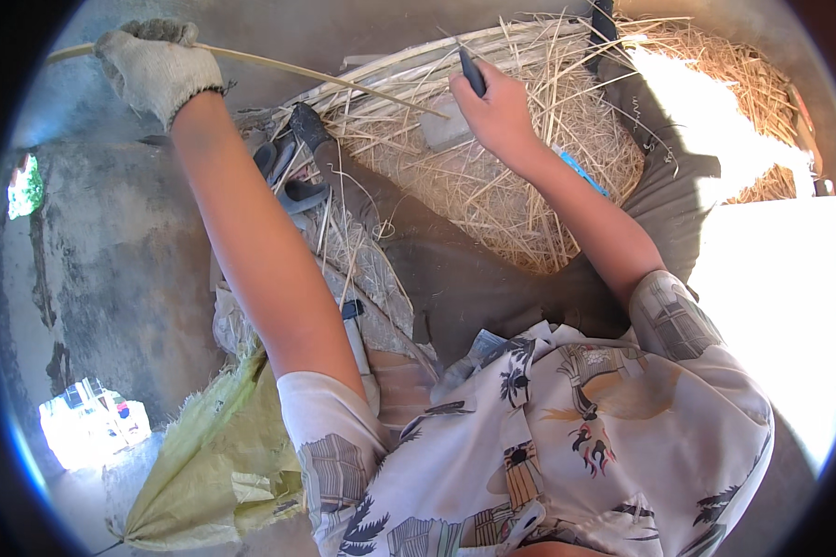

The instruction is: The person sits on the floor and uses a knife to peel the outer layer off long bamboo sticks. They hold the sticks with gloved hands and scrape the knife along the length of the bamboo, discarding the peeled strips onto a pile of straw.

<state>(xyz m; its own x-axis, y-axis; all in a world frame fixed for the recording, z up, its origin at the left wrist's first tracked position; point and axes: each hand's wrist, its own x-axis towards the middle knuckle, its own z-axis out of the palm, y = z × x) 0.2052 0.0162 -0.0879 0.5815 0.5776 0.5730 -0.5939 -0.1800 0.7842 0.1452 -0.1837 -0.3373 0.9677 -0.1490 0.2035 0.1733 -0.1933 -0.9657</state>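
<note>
My left hand (153, 70), in a whitish knitted glove, is closed round a long thin bamboo strip (297, 74) at the upper left. The strip runs out past the hand to the left and slopes down rightward to end near a grey block (446, 130). My right hand (497, 107), bare, grips a knife (474, 74) by its dark handle, with the narrow blade pointing up and left. The knife is apart from the strip. Below both hands lie many pale shavings and split strips (455, 186) between my outstretched legs.
A bundle of long strips (399, 70) lies along the far wall. More shavings (715, 84) are heaped at the right in sunlight. Sandals (302, 195) lie beside my left leg, near a yellow-green woven sack (218, 455). A blue object (581, 172) shows by my right forearm.
</note>
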